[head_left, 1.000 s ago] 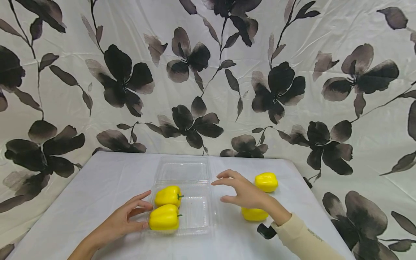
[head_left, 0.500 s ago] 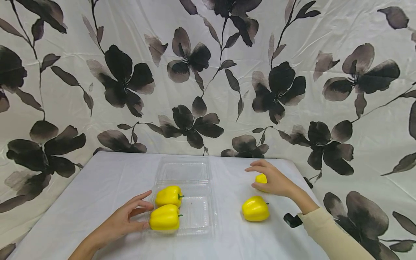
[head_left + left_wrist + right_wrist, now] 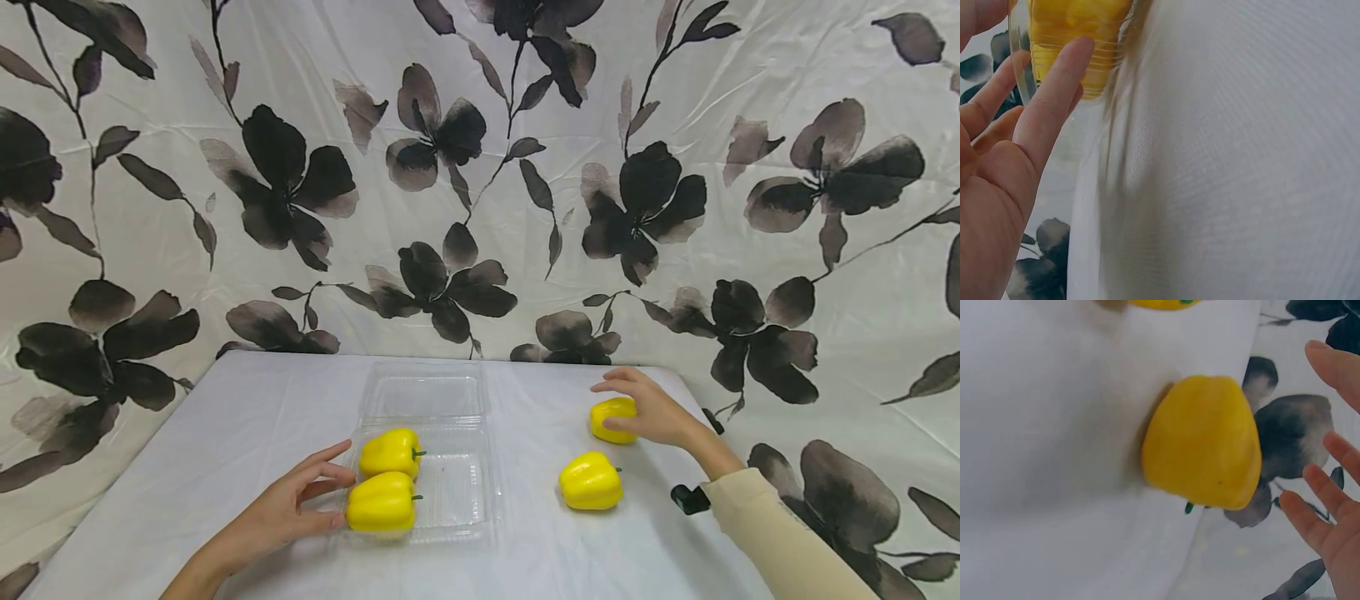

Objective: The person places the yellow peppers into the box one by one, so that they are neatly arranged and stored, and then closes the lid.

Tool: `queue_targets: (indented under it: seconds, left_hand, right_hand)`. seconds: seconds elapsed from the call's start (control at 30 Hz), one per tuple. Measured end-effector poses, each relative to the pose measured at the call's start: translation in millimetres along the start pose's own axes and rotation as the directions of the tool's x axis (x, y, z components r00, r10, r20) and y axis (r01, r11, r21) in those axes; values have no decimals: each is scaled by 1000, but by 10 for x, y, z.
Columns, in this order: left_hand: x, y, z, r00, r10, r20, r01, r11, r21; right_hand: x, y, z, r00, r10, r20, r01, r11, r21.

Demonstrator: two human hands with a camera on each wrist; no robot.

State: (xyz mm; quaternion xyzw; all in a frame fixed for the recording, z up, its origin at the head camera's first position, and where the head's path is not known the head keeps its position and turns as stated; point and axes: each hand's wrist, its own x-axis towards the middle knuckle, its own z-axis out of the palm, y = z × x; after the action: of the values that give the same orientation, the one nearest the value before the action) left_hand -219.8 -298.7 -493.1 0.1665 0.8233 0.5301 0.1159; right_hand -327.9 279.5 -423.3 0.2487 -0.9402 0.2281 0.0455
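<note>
Two yellow bell peppers (image 3: 381,502) (image 3: 388,453) lie side by side in the left part of a clear plastic clamshell container (image 3: 457,492), whose lid (image 3: 423,396) is folded back. Beside the container's left wall is my left hand (image 3: 288,504), fingers spread; in the left wrist view a fingertip (image 3: 1079,53) lies against the ribbed clear wall. At the far right, my right hand (image 3: 652,408) hovers by a third yellow bell pepper (image 3: 611,421), partly covering it. The right wrist view shows a gap between the spread fingers and that pepper (image 3: 1204,444).
Another yellow bell pepper (image 3: 591,482) lies on the white-covered table (image 3: 525,558), nearer than the one by my right hand. A floral cloth (image 3: 525,208) hangs behind the table's back edge. A black wrist device (image 3: 688,500) sits below my right wrist.
My right hand has moved right and away from beside the container, past the nearer pepper, to the far-right pepper. The left hand and the container have stayed in place.
</note>
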Motion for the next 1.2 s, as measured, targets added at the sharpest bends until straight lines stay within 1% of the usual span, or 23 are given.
queue_targets:
  seconds: [0.37, 0.47, 0.63, 0.8, 1.07, 1.2]
  left_hand:
    - [4, 0, 9, 1000, -6, -1, 6, 1000, -5]
    - [4, -2, 10, 1000, -4, -1, 4, 1000, -5]
    - [10, 4, 13, 1000, -19, -7, 19, 1000, -4]
    - [13, 7, 19, 999, -28, -16, 28, 1000, -1]
    - [10, 14, 16, 1000, -8, -5, 8, 1000, 2]
    - [14, 25, 12, 1000, -19, -6, 19, 1000, -4]
  right_hand:
    - [-61, 230, 36, 1000, 12, 11, -12, 1000, -9]
    - [-79, 282, 53, 999, 31, 22, -31, 1000, -4]
    - [-99, 358, 105, 998, 50, 34, -51, 999, 16]
    - [-110, 398, 145, 998, 49, 44, -50, 999, 21]
    - [-109, 438, 170, 998, 37, 57, -37, 999, 6]
    - [-110, 442, 165, 998, 29, 61, -29, 1000, 10]
